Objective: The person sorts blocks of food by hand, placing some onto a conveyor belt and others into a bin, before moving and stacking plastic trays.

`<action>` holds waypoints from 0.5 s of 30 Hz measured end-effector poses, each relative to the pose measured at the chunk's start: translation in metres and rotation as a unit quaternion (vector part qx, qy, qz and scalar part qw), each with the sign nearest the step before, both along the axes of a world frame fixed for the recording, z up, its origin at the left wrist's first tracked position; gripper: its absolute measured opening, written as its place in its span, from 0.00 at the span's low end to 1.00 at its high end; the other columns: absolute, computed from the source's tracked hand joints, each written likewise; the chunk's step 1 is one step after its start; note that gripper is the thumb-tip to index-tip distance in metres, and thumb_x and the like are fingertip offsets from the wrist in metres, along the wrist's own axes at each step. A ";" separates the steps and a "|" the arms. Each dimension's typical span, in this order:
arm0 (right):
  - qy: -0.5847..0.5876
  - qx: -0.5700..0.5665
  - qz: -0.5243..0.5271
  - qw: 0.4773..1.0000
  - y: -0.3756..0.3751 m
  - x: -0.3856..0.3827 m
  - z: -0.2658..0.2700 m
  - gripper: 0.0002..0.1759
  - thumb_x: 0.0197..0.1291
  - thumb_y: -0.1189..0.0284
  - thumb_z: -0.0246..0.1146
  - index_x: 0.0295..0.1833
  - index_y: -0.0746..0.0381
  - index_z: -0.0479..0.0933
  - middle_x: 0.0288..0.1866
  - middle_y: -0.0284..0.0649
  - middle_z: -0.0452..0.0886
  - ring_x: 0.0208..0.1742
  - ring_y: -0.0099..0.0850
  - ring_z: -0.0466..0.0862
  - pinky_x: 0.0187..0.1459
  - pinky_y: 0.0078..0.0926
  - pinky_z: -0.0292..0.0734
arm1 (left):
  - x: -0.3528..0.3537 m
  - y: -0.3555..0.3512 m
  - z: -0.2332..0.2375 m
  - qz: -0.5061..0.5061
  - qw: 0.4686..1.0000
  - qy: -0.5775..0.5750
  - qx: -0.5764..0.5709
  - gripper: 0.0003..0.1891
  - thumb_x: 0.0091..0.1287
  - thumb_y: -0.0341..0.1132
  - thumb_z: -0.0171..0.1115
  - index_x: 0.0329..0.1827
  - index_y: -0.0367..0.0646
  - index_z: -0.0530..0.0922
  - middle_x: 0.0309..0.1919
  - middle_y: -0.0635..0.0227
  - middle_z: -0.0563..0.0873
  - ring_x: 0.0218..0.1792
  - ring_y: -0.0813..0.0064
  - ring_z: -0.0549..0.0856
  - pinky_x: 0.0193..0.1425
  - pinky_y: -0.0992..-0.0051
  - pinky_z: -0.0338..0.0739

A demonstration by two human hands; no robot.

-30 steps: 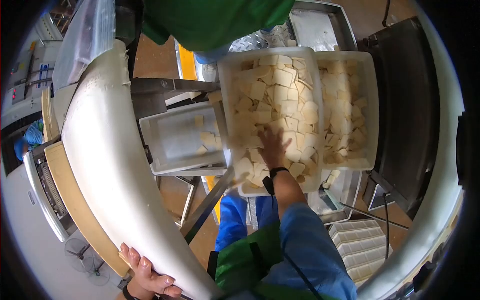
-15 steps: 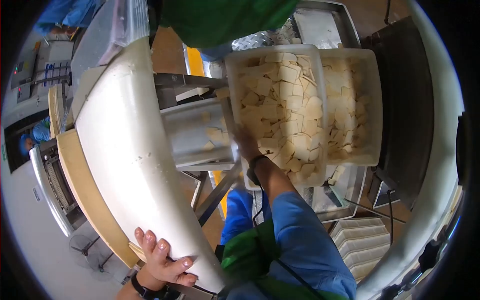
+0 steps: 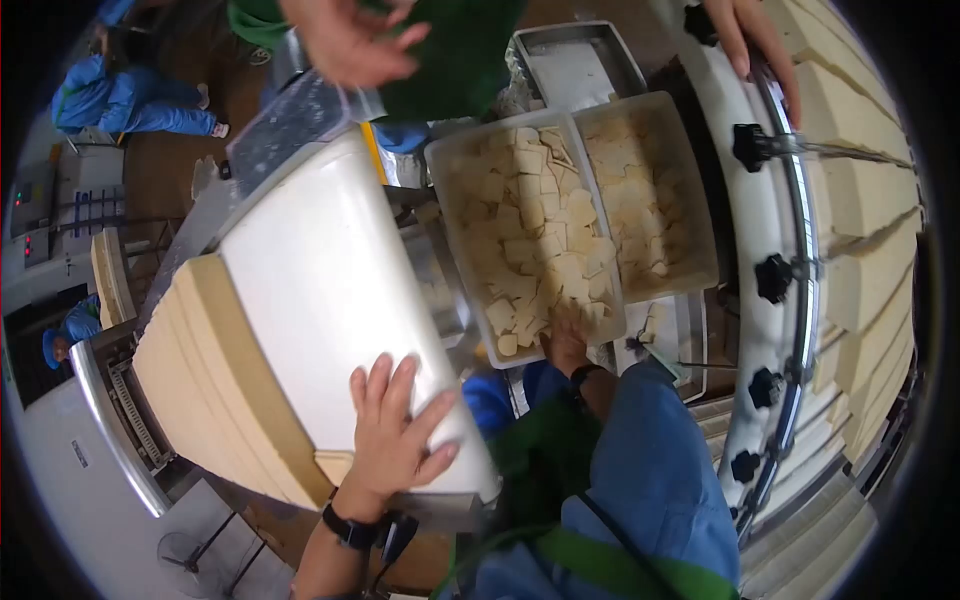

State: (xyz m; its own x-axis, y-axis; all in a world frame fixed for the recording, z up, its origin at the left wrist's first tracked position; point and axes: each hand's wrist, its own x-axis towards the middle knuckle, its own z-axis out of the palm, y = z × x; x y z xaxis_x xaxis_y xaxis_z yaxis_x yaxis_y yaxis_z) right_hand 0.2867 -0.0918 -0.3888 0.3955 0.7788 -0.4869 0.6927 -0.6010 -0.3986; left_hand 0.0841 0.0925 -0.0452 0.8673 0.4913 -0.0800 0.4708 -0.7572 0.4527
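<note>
My left hand (image 3: 392, 430) lies with fingers spread on the white conveyor belt (image 3: 320, 290), near its front end. My right hand (image 3: 567, 342) is at the near rim of a translucent plastic bin (image 3: 458, 245), its fingers over the rim and against the contents. The grip is partly hidden, but the fingers look curled on the rim. Inside the bin are many flat, pale dough-like pieces (image 3: 535, 210). A second plastic bin (image 3: 706, 225) with similar pieces sits right beside it.
Across from me stands a person in a green apron (image 3: 450, 60), one hand (image 3: 355, 40) above the belt, another hand (image 3: 755, 45) at the right-hand rail. That metal rail (image 3: 803, 260) carries black knobs. A metal tray (image 3: 580, 65) lies behind the bins. A dough sheet (image 3: 225, 390) covers the left belt.
My right hand has moved from the bin's left side to its near rim. My left hand has shifted further onto the belt. The other person's hands have come into view; my view has turned.
</note>
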 end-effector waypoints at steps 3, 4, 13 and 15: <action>0.037 -0.135 -0.062 0.988 0.003 -0.003 0.032 0.32 0.58 0.57 0.58 0.66 0.59 0.63 0.67 0.53 0.64 0.71 0.49 0.60 0.68 0.54 0.50 | 0.003 0.007 0.011 0.007 0.998 -0.020 -0.062 0.29 0.59 0.46 0.58 0.64 0.46 0.70 0.69 0.48 0.61 0.71 0.44 0.54 0.70 0.44 0.42; 0.045 -0.142 -0.070 0.986 0.007 -0.003 0.047 0.31 0.58 0.58 0.58 0.64 0.60 0.65 0.64 0.53 0.67 0.68 0.49 0.64 0.67 0.52 0.54 | 0.006 0.009 0.015 0.024 0.994 -0.029 -0.103 0.27 0.59 0.44 0.59 0.63 0.46 0.71 0.69 0.52 0.62 0.71 0.46 0.56 0.71 0.46 0.43; 0.230 0.131 -0.144 0.954 0.010 0.010 0.124 0.21 0.61 0.65 0.58 0.57 0.65 0.72 0.49 0.46 0.80 0.53 0.37 0.79 0.55 0.33 0.72 | -0.032 -0.064 0.069 0.250 0.874 -0.310 -0.279 0.11 0.65 0.27 0.53 0.48 0.37 0.78 0.46 0.57 0.81 0.48 0.59 0.80 0.55 0.69 0.73; 0.219 0.159 -0.143 0.952 0.021 0.011 0.196 0.18 0.62 0.68 0.58 0.54 0.66 0.74 0.47 0.44 0.81 0.49 0.31 0.79 0.52 0.28 0.72 | -0.059 -0.084 0.077 0.295 0.855 -0.320 -0.280 0.09 0.65 0.26 0.53 0.45 0.37 0.79 0.42 0.58 0.82 0.45 0.61 0.81 0.51 0.71 0.74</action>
State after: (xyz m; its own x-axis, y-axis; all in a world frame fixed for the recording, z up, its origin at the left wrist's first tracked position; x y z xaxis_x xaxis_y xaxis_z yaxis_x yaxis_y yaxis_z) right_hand 0.2979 -0.0703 -0.1930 0.4266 0.8057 -0.4108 0.2445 -0.5401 -0.8053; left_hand 0.0250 0.0088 0.0316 0.4350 0.8992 -0.0476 0.2159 -0.0528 0.9750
